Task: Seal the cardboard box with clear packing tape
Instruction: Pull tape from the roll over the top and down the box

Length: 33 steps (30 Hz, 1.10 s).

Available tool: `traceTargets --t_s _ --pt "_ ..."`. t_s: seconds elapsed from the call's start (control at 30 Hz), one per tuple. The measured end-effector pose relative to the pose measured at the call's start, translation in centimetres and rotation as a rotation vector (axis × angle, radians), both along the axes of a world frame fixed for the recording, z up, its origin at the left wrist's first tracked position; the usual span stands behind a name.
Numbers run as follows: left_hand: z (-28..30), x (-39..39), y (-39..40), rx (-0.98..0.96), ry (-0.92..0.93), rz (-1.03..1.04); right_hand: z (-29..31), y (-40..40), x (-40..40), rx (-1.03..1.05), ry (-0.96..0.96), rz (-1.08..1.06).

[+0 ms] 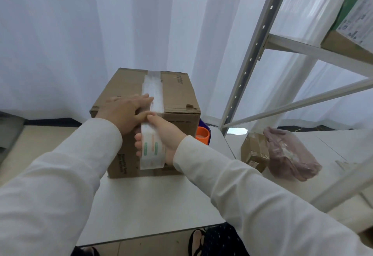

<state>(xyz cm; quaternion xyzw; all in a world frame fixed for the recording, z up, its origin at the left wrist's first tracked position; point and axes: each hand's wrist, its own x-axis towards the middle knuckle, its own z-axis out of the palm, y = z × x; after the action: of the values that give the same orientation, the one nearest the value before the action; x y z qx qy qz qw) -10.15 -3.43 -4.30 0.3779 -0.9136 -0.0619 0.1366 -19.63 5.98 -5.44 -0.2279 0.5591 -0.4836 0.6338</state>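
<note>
A white table [153,205] carries the box [177,98], which stands upright near its far edge. Just behind the box's right corner, an orange roll [202,134] rests on the table, partly hidden, with something blue [202,123] behind it. To the right, past a narrow gap, a second white surface [327,150] holds a small carton [254,150] and a pinkish plastic bag [290,154], the two touching. A metal rack [260,39] stands behind.
</note>
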Motion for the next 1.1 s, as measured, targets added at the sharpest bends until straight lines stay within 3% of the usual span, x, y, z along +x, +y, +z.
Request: traceTargets --t_s 0.47,0.67,0.8,1.1 --pt "-0.6 0.0 0.1 -0.051 0.026 0.001 -1.4 0.0 0.5 0.030 0.016 -0.035" --pt "-0.2 -0.1 0.1 0.036 0.001 0.033 -1.6 0.0 0.9 0.041 0.005 -0.033" --pt "-0.3 -0.6 0.3 -0.031 -0.080 0.080 -1.8 -0.1 0.8 0.062 -0.008 -0.063" --pt "-1.5 -0.7 1.0 -0.214 -0.018 0.087 -2.3 -0.9 0.6 0.066 0.002 -0.061"
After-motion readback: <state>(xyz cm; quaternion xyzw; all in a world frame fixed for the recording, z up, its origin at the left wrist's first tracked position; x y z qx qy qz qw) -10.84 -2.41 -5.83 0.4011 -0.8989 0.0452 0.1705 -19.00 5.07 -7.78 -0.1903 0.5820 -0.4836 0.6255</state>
